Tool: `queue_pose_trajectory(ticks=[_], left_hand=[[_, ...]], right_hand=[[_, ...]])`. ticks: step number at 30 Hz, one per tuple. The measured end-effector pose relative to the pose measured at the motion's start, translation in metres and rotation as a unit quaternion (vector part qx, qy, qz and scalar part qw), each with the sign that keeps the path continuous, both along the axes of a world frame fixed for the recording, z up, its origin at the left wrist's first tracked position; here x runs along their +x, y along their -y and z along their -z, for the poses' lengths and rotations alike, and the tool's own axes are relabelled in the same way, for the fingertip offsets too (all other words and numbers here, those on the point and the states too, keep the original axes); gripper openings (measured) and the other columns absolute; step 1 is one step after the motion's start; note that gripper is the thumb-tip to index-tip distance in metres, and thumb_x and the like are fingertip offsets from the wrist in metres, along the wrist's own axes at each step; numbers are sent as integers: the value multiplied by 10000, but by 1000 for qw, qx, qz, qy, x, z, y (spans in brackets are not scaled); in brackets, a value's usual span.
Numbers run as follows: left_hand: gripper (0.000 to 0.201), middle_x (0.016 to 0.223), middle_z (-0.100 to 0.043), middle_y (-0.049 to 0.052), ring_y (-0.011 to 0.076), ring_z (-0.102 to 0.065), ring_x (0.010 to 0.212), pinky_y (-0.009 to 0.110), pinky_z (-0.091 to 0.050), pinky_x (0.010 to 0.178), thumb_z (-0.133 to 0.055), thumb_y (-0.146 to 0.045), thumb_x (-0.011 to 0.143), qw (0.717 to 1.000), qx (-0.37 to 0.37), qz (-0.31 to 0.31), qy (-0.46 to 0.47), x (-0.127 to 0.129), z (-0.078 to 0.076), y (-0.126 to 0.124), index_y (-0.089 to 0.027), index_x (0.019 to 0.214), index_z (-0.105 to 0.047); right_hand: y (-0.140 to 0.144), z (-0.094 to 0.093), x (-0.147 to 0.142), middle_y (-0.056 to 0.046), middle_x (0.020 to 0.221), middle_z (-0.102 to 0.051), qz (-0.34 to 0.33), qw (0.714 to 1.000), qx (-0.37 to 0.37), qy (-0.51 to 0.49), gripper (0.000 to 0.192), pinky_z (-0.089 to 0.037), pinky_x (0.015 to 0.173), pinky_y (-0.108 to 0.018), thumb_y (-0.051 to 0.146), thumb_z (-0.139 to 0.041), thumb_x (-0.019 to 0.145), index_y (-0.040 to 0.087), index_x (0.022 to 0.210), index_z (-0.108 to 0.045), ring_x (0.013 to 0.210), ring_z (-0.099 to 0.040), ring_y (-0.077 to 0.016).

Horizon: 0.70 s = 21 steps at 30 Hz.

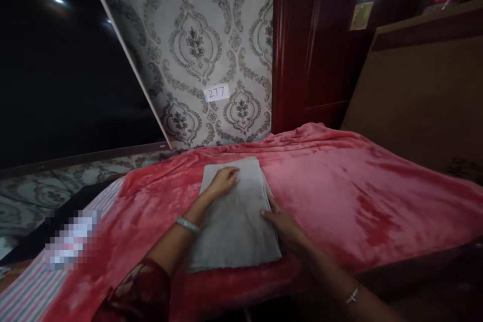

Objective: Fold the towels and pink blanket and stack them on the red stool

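Note:
A stack of thin grey sheets (236,221), paper or cloth, lies on a pink-red plush blanket (313,186). My left hand (225,180) rests over the upper part of the stack, its fingers curled together. Whatever may be between those fingertips is hidden. At the stack's right edge is my right hand (283,222), thumb on the top sheet and fingers around the side. Several layers show slightly fanned along that edge. A pale bangle circles my left wrist, and a thin bracelet my right.
A large dark screen (68,70) stands at the left. Patterned wallpaper (196,45) with a paper label (216,92) reading 277 is behind the blanket. A dark red wooden panel (298,50) and a big brown board (422,90) stand at the right. Striped cloth (41,282) lies lower left.

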State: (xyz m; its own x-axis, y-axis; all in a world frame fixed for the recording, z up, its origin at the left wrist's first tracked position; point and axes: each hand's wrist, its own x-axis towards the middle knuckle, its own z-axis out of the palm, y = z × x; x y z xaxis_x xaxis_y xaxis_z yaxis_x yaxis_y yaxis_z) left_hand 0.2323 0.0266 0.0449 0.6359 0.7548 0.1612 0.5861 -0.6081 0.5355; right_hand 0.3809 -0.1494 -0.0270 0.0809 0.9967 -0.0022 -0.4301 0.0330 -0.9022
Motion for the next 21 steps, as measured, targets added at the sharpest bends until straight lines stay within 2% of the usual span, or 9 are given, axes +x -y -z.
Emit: queue_pose_trajectory(ticks=[2,4,7,11,15,17,19,21], left_hand=[[440,1293,-667,159,249,-608,1212,413,-467,1063,-513,-153,863,999,48,3,-16,14,1,-28,-126,1284,-636],[434,1389,-612,156,256,-537,1307,427,-391,1139,-539,-142,851,998,59,14,-32,30,5,-50,-140,1272,-642],[316,1286,-669,158,265,-593,1217,421,-423,1096,-562,-176,854,995,68,22,-64,48,13,-74,-144,1137,-699],[183,1045,-731,151,276,-653,994,405,-493,954,-615,-257,834,993,68,26,-92,53,15,-100,-136,917,-724],[194,1012,-740,104,233,-648,928,332,-498,883,-567,-237,849,993,71,31,-89,48,7,-122,-155,934,-721],[222,1018,-741,114,239,-651,926,330,-498,867,-541,-236,864,993,73,24,-88,46,7,-129,-149,955,-724],[216,1005,-747,115,248,-658,919,331,-500,852,-555,-242,861,993,68,20,-91,46,13,-131,-154,950,-730],[217,1021,-753,113,257,-666,943,334,-500,860,-578,-250,856,994,61,16,-92,45,24,-129,-163,976,-736]], right_hand=[[-3,1,1,-78,1339,-646,25,999,0,34,842,-434,1079,-494,263,-698,634,246,1449,-486,1226,-588,-304],[-4,3,2,-65,1406,-601,38,997,8,64,869,-402,1115,-485,233,-661,623,261,1471,-472,1279,-547,-295],[-3,6,2,-47,1483,-535,40,996,16,82,897,-361,1151,-473,211,-612,634,270,1511,-431,1337,-500,-276],[-3,6,2,-42,1525,-493,33,994,11,99,920,-338,1171,-462,205,-582,660,263,1553,-370,1367,-477,-256],[-12,1,8,-7,1599,-389,55,989,34,130,887,-283,1211,-445,233,-574,714,281,1569,-341,1470,-347,-232],[-20,3,13,-18,1635,-316,76,986,6,148,907,-230,1234,-433,239,-563,714,250,1585,-309,1508,-273,-221],[-25,11,18,-52,1651,-269,83,982,-35,167,951,-195,1246,-432,235,-559,695,208,1600,-268,1518,-250,-219],[-25,20,21,-62,1660,-240,91,977,-39,190,977,-169,1253,-430,226,-558,685,200,1609,-241,1520,-244,-212]])
